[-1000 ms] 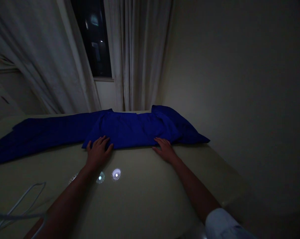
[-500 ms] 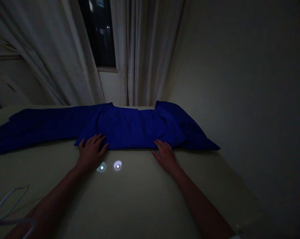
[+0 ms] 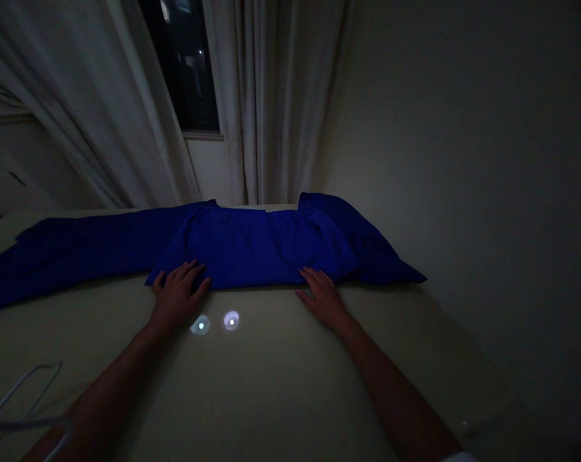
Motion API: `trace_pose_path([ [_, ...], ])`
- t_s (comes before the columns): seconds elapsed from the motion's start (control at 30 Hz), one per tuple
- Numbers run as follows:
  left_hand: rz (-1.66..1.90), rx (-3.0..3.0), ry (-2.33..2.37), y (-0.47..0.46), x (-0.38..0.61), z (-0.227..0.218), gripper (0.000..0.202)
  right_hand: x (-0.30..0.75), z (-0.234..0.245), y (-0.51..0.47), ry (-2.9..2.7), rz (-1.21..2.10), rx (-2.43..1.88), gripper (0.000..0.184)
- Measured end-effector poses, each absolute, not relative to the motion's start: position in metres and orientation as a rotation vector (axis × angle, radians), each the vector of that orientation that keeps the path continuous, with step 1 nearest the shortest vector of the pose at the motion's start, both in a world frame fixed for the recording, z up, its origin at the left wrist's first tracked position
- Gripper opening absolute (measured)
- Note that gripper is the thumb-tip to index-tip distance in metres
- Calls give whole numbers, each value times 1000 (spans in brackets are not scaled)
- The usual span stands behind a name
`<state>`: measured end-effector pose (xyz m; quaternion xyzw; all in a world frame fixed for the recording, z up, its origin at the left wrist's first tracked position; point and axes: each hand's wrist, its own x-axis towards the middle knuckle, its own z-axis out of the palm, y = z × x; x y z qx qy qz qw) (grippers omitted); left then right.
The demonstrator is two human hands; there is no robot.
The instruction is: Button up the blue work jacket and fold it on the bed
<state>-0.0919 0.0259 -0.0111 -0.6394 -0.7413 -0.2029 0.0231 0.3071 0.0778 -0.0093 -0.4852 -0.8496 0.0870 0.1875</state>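
Note:
A blue garment (image 3: 256,247) lies across the far part of the pale table, its middle folded into a band. One long sleeve-like part stretches to the left edge of the view, and a shorter pointed part reaches right. My left hand (image 3: 177,295) rests with spread fingers on the near edge of the cloth, at its left corner. Farther right, my right hand (image 3: 323,296) lies flat, fingertips on the same near edge. Neither hand grips the fabric. Poor light hides the garment's exact kind.
Two round light reflections shine on the glossy table (image 3: 261,378) between my arms. A white cable or wire loop (image 3: 25,398) is at the lower left, by my left forearm. Behind the table hang pale curtains (image 3: 275,96) beside a dark window (image 3: 184,70); a wall (image 3: 439,160) stands right.
The view has shifted and tilted slightly. Both hands stay at the near edge of the blue garment, and the cloth keeps its shape.

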Motion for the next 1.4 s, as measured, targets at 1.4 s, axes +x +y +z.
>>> trace_pose_path([
  [1.4, -1965, -1458, -2426, 28, -138, 16, 66, 312, 90, 160, -1835, 83, -1503, 63],
])
